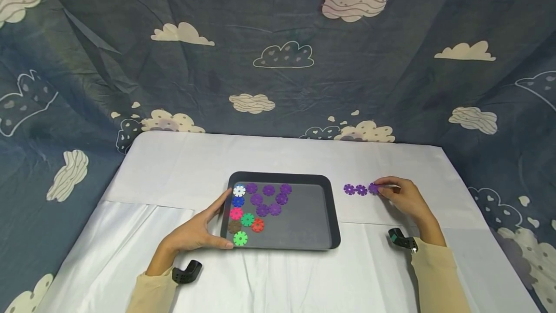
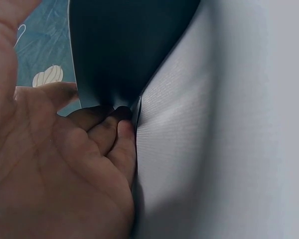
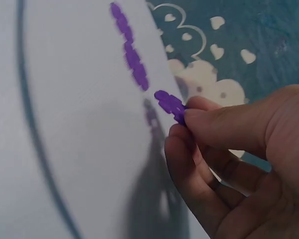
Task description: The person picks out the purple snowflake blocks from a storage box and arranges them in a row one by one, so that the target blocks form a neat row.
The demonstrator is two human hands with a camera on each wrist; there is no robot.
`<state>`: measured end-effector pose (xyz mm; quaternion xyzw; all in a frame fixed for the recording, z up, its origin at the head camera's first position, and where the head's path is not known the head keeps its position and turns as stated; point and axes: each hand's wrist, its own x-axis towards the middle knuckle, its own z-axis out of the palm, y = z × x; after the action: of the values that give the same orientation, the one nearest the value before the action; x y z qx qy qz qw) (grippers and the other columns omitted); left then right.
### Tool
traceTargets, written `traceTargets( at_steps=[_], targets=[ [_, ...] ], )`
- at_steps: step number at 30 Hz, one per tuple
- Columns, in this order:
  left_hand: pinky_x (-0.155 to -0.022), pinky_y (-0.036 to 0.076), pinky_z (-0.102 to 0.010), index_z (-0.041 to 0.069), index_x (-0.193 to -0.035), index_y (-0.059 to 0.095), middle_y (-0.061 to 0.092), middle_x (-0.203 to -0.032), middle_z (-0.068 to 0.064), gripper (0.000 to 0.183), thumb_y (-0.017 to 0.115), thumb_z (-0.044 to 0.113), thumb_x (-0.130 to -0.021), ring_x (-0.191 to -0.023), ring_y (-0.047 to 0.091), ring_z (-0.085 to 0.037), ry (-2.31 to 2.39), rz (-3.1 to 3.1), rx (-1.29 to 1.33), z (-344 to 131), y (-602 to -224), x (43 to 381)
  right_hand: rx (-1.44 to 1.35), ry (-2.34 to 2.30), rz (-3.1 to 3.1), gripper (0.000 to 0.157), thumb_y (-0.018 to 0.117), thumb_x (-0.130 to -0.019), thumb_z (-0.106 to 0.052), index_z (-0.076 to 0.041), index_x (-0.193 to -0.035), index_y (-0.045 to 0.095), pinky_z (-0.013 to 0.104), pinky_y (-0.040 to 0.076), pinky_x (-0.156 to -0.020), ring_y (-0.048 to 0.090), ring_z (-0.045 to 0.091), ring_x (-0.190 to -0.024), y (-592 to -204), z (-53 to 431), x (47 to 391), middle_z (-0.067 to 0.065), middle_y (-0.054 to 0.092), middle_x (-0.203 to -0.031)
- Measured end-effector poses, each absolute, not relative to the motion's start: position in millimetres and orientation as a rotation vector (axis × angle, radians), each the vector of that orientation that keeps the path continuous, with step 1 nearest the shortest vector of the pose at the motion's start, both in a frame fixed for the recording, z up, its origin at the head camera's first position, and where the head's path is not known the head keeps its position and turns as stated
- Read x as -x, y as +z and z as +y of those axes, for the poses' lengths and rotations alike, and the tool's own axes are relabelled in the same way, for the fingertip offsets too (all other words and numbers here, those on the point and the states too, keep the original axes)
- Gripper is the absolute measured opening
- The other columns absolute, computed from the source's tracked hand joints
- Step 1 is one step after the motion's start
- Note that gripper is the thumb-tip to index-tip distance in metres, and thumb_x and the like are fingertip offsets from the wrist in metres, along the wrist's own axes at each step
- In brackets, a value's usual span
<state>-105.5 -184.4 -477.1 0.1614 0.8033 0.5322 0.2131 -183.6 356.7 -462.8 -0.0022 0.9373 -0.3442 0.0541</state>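
My right hand (image 1: 404, 197) pinches a purple notched plastic disc (image 3: 169, 104) between thumb and fingertips, held just above the white cloth in the right wrist view. Left of it, two more purple discs (image 1: 355, 189) lie in a row on the cloth. My left hand (image 1: 195, 231) grips the left end of a dark grey tray (image 1: 308, 216), its thumb at the near corner and its fingers along the side. Inside the tray are several purple discs (image 1: 269, 191), with white (image 1: 239, 191), blue, pink, brown, green and red discs along its left part.
A white cloth (image 1: 278, 279) covers the table, with fold lines across it. Behind and at both sides hangs a dark blue curtain (image 1: 243, 8) printed with clouds. Each wrist wears a black strap device (image 1: 187, 272).
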Motion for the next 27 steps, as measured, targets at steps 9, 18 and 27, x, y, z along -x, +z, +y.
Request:
traceTargets(
  at_steps=[9, 18, 27],
  targets=[
    [-0.119, 0.003, -0.069, 0.033, -0.162, 0.005, 0.003, -0.169, -0.013, 0.127, 0.093, 0.027, -0.071, -0.154, 0.002, -0.040, 1.486, 2.225, -0.430, -183.5, -476.2, 105.5, -0.058, -0.998, 2.868, 0.028, 0.059, -0.100, -0.012, -0.002, -0.125, 0.066, 0.039, 0.050, -0.084, 0.061, 0.029, -0.098, -470.7, 358.6, 186.0, 0.024, 0.065, -0.122],
    [-0.119, 0.003, -0.069, 0.035, -0.162, 0.005, 0.003, -0.169, -0.012, 0.127, 0.093, 0.027, -0.070, -0.154, 0.003, -0.041, 1.495, 2.211, -0.420, -183.5, -476.9, 104.3, -0.048, -0.985, 2.874, 0.027, 0.059, -0.099, -0.011, -0.001, -0.124, 0.066, 0.051, 0.049, -0.088, 0.060, 0.036, -0.104, -467.7, 354.5, 183.1, 0.026, 0.064, -0.124],
    [-0.119, 0.003, -0.069, 0.033, -0.162, 0.005, 0.003, -0.169, -0.012, 0.127, 0.093, 0.025, -0.070, -0.155, 0.002, -0.040, 1.499, 2.209, -0.427, -183.4, -476.2, 104.6, -0.064, -0.941, 2.890, 0.027, 0.062, -0.097, -0.009, -0.002, -0.123, 0.067, 0.046, 0.049, -0.083, 0.060, 0.035, -0.101, -468.6, 352.5, 182.6, 0.025, 0.065, -0.121]
  ],
)
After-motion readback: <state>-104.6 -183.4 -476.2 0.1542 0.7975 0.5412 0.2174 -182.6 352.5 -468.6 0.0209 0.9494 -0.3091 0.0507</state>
